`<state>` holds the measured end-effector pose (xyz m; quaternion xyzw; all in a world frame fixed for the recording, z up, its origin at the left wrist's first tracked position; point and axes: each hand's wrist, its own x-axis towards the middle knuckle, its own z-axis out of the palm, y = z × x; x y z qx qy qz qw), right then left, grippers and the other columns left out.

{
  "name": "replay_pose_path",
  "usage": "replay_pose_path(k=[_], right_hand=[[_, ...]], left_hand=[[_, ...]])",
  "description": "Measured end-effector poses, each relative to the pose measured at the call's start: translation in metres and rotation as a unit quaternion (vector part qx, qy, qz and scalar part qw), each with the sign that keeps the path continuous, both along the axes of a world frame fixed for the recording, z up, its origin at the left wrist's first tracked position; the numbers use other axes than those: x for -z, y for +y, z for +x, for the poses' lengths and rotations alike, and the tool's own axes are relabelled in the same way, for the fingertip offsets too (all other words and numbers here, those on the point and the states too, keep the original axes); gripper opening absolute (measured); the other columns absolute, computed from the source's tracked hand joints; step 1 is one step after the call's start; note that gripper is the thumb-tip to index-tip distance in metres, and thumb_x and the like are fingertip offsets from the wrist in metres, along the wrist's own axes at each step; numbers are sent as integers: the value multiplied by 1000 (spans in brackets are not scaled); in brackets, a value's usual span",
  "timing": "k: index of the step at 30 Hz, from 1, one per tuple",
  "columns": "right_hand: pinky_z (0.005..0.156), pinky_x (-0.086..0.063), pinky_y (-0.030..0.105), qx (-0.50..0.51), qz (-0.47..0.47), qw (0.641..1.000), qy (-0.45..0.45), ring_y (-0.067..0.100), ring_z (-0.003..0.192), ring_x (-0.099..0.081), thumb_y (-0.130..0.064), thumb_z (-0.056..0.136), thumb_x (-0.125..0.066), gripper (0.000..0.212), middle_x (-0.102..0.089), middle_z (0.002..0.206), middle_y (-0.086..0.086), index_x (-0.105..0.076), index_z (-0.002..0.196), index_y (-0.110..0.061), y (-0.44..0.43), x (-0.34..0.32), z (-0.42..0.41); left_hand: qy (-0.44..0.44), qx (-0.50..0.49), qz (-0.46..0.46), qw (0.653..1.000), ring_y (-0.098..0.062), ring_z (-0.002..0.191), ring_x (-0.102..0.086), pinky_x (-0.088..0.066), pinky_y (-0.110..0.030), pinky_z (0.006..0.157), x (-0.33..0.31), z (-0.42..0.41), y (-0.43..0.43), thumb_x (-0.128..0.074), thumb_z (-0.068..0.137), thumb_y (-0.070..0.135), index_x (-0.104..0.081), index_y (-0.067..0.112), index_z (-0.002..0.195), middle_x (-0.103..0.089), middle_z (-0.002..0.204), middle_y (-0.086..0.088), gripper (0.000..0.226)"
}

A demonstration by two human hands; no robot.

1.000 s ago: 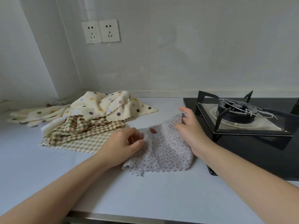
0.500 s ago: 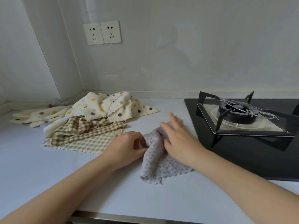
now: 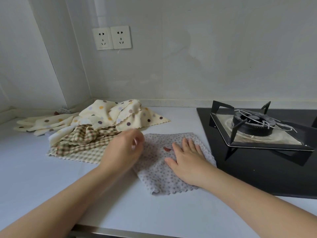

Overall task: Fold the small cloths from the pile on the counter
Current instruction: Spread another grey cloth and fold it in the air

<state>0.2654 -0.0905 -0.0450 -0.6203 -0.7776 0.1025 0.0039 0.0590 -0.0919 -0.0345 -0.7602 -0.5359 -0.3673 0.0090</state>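
Grey cloth respread flat on counter nr hob.

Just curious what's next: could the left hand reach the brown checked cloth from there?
Probably yes: the left hand is right beside the brown checked cloth, with nothing between them.
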Motion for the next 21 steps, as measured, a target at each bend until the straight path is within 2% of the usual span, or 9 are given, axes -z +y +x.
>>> replay_pose_path(k=[1,3,6,8,11,13,15,19,21], right_hand=[[120,9,49,15,-1,1000,-9,36,147,19,-60,99,-15,73,17,159,21,5,156,-18,0,0,0],[119,9,52,44,-2,999,-27,40,146,19,-62,98,-13,76,18,158,24,7,156,-16,1,-1,1],[119,9,52,56,23,998,-27,40,145,21,-59,99,-14,75,22,158,22,8,155,-15,3,-4,4],[120,9,50,34,65,997,-9,34,146,24,-53,102,-16,69,25,158,15,9,155,-16,4,-8,7],[122,-4,42,-7,140,989,46,26,150,4,-41,104,-25,60,4,163,9,-5,156,-17,3,-14,10],[114,-26,38,-22,175,981,87,24,142,-24,-36,103,-32,53,-23,156,6,-20,152,-18,1,-18,11],[101,-38,36,-44,167,976,134,18,128,-40,-39,101,-38,46,-37,141,-4,-33,144,-22,-3,-22,11],[98,-39,35,-122,104,982,103,12,122,-41,-67,83,-49,65,-41,130,-13,-32,136,-34,-17,-22,2],[101,-37,37,-132,123,982,63,16,127,-37,-61,82,-52,69,-40,137,-10,-24,140,-35,-18,-18,-1]], left_hand=[[50,20,-21,998,-10,74,-59,-49,-32,65,1,4,-4,-57,87,31,-60,27,89,-60,83,12,6],[130,43,-54,989,-10,81,-60,-50,-32,72,1,11,-7,-38,83,59,-62,30,96,-63,90,14,40],[222,25,-150,963,-15,133,-42,-34,-35,109,8,8,-2,-13,71,88,-43,34,137,-43,147,6,90],[236,18,-186,954,-16,148,-15,-13,-43,119,12,3,-2,-4,63,95,-27,35,147,-18,160,2,106],[191,20,-110,975,-14,136,-35,-28,-44,112,11,3,1,-28,71,87,-41,37,133,-37,146,7,81],[177,50,-45,982,-13,103,-55,-47,-37,89,10,4,4,-45,79,69,-57,33,106,-54,108,12,46],[139,81,-38,986,-14,82,-57,-49,-33,71,12,3,6,-58,87,49,-59,27,87,-53,85,13,23],[73,44,-41,996,-19,74,-57,-42,-34,64,16,4,8,-51,97,27,-50,22,83,-56,75,9,15],[57,23,-52,997,-21,68,-54,-38,-37,61,16,4,8,-45,100,26,-46,19,85,-55,70,7,17]])
